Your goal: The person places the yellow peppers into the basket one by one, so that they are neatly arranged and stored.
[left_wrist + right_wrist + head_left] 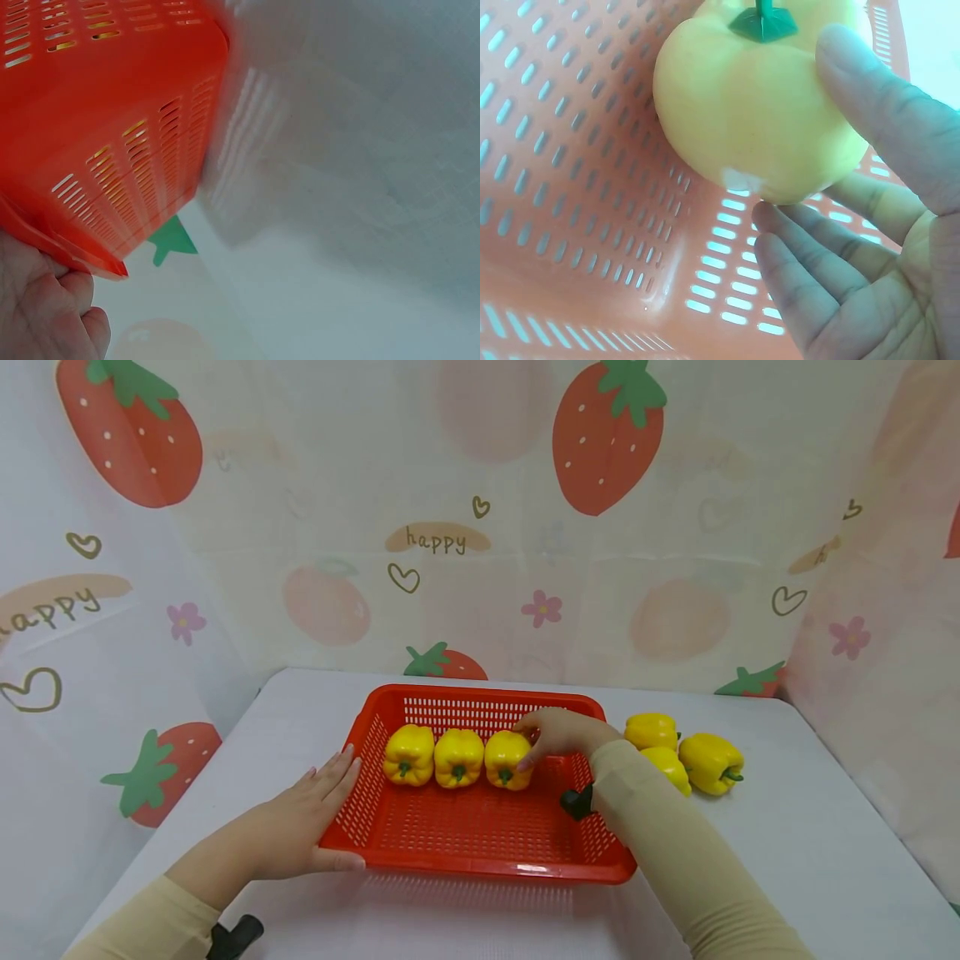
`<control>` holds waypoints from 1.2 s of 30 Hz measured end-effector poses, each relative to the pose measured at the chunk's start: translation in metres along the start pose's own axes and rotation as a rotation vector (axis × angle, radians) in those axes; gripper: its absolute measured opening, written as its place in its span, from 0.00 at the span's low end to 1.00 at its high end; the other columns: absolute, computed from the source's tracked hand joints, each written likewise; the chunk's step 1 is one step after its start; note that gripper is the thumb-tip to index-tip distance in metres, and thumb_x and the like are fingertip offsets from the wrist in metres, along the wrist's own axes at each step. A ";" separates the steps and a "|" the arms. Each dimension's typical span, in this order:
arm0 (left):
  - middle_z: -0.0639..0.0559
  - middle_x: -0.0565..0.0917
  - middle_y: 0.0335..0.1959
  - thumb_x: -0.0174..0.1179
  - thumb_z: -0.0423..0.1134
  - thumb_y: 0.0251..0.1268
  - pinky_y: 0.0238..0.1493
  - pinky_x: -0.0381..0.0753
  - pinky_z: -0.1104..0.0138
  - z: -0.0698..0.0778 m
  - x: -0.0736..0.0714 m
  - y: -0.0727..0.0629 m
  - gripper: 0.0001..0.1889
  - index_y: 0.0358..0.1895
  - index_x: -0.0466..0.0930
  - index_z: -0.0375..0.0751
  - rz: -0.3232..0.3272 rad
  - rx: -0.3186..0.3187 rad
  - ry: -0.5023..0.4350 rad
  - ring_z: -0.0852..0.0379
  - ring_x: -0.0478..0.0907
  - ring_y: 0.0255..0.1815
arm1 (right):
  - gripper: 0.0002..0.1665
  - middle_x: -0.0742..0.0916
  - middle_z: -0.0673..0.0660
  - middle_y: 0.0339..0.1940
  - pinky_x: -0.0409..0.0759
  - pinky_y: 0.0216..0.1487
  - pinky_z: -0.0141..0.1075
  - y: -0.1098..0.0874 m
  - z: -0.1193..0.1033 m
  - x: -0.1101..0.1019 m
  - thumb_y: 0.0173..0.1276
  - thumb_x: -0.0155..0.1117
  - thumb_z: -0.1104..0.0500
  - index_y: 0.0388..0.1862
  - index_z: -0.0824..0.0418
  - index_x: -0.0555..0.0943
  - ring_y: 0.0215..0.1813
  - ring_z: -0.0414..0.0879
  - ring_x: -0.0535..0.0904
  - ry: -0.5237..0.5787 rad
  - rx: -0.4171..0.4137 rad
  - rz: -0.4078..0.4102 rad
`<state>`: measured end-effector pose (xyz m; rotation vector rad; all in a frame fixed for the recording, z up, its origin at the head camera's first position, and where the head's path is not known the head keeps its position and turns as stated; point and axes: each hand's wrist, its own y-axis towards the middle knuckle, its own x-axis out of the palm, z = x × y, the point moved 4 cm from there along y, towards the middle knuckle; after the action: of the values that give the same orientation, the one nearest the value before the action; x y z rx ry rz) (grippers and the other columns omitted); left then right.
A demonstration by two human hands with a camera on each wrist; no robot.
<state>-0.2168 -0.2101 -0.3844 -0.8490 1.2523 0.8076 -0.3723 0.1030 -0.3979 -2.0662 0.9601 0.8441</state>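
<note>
My left hand (300, 827) rests along the left rim of a red plastic basket (495, 866), fingers fairly straight, thumb at the front left corner. From the left wrist, part of that palm (45, 319) shows right at the basket's lip. Inside the basket, my right hand (558, 732) holds a yellow bell pepper (506, 762) with its green stem facing me. The right wrist view has the thumb (877, 97) on one side of this pepper and the fingers around its other side. Two more yellow bell peppers, a left one (408, 756) and a middle one (458, 760), stand beside it in a row.
Right of the basket, on the white table (810, 827), lie three yellow bell peppers (711, 763), one partly hidden by my right sleeve (675, 843). A strawberry-patterned curtain (450, 460) hangs behind and at both sides.
</note>
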 end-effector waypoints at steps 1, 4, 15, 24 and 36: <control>0.42 0.42 0.73 0.48 0.79 0.39 0.67 0.50 0.48 0.000 0.000 0.000 0.62 0.72 0.43 0.37 -0.001 -0.001 0.001 0.45 0.42 0.73 | 0.40 0.80 0.49 0.47 0.73 0.56 0.40 0.000 0.000 0.000 0.44 0.75 0.46 0.58 0.54 0.74 0.49 0.46 0.73 -0.004 -0.005 -0.001; 0.42 0.42 0.73 0.48 0.79 0.39 0.67 0.50 0.48 -0.001 0.000 0.000 0.62 0.72 0.43 0.37 0.001 -0.001 0.003 0.45 0.42 0.73 | 0.40 0.80 0.50 0.47 0.73 0.56 0.41 0.000 -0.001 0.000 0.45 0.75 0.47 0.58 0.55 0.74 0.49 0.46 0.73 -0.003 -0.017 -0.008; 0.43 0.41 0.74 0.48 0.79 0.39 0.67 0.50 0.48 -0.003 0.002 0.000 0.62 0.72 0.41 0.39 -0.004 -0.010 0.004 0.46 0.42 0.73 | 0.41 0.79 0.50 0.50 0.72 0.57 0.42 -0.002 -0.001 -0.002 0.45 0.75 0.46 0.59 0.56 0.73 0.51 0.46 0.73 0.021 -0.003 -0.016; 0.43 0.41 0.74 0.50 0.78 0.39 0.67 0.50 0.48 -0.003 0.000 -0.001 0.62 0.72 0.43 0.38 -0.004 -0.017 0.001 0.45 0.42 0.73 | 0.43 0.80 0.55 0.53 0.70 0.59 0.44 -0.006 -0.004 -0.010 0.48 0.72 0.44 0.63 0.57 0.70 0.54 0.48 0.73 -0.010 -0.015 0.022; 0.42 0.41 0.74 0.49 0.79 0.39 0.67 0.50 0.48 -0.002 0.001 -0.001 0.62 0.72 0.42 0.38 -0.012 -0.020 -0.004 0.45 0.42 0.73 | 0.38 0.78 0.58 0.56 0.69 0.60 0.44 -0.017 -0.012 -0.028 0.54 0.69 0.49 0.62 0.62 0.70 0.57 0.52 0.72 0.015 -0.115 0.041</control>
<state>-0.2170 -0.2123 -0.3851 -0.8704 1.2366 0.8131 -0.3693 0.1116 -0.3642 -2.1594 0.9848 0.9260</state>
